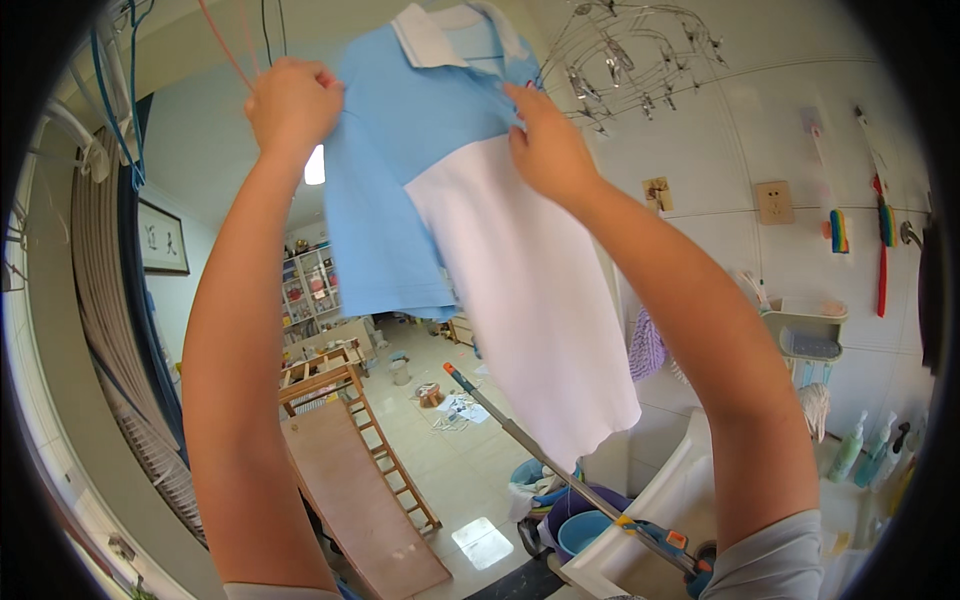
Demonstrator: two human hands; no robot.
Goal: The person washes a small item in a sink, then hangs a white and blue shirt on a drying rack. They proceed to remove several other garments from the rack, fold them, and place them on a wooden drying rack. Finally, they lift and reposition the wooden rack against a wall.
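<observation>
A light blue and white collared shirt hangs raised in front of me, its white collar at the top. My left hand is closed at the blue sleeve's upper edge, fingers curled, and the fingertips meet the cloth there. On the other side, my right hand pinches the shirt front below the collar with thumb and index finger. Part of a hanger shows inside the neck opening. Thin cords and wires run up behind my left hand; what holds the shirt up is cut off by the top edge.
A metal clip hanger hangs at upper right. Blue hangers hang at upper left. Below stand a telescopic mop pole, a blue basin, a white sink and a wooden board. Pump bottles line the right.
</observation>
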